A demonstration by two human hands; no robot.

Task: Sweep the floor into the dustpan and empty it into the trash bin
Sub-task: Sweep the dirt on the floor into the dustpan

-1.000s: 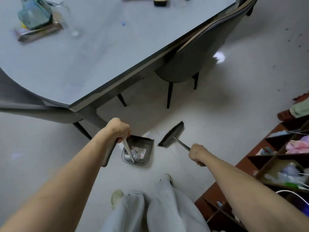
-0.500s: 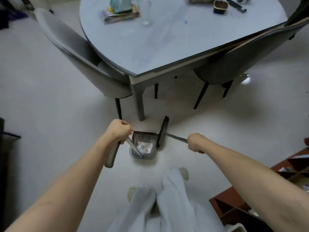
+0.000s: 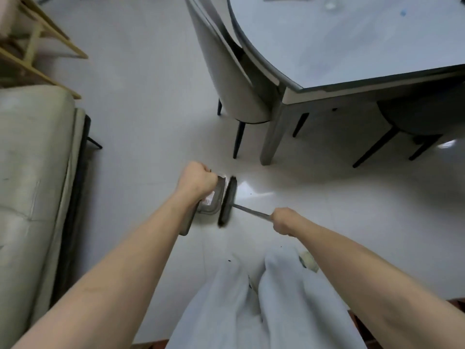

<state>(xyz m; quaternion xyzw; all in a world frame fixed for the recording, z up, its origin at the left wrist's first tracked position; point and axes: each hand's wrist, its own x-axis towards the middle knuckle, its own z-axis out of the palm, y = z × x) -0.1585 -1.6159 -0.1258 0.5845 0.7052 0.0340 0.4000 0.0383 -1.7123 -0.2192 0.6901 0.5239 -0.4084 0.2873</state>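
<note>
Both hands are being kept curled round handles: the left hand (image 3: 197, 179) is wrapped around the dustpan's (image 3: 210, 201) handle, and the right hand (image 3: 283, 220) is gripping the broom's (image 3: 227, 201) thin metal shaft. The dustpan is being held at the floor (image 3: 141, 122), near the table's (image 3: 352, 46) leg and the chair (image 3: 234, 79), with scraps of paper lying in it. The broom head is being pressed along the pan's right edge, bristles touching or just beside its lip. Dark specks are lying on the floor near the person's feet, so sweeping is judged unfinished. Both tools are judged light and stiff, the bristles soft and yielding; the pan is likely being best held high on its handle and kept level, since loose paper is easily spilled. A sofa (image 3: 32, 185) is standing at the left. No trash bin is being shown.
</note>
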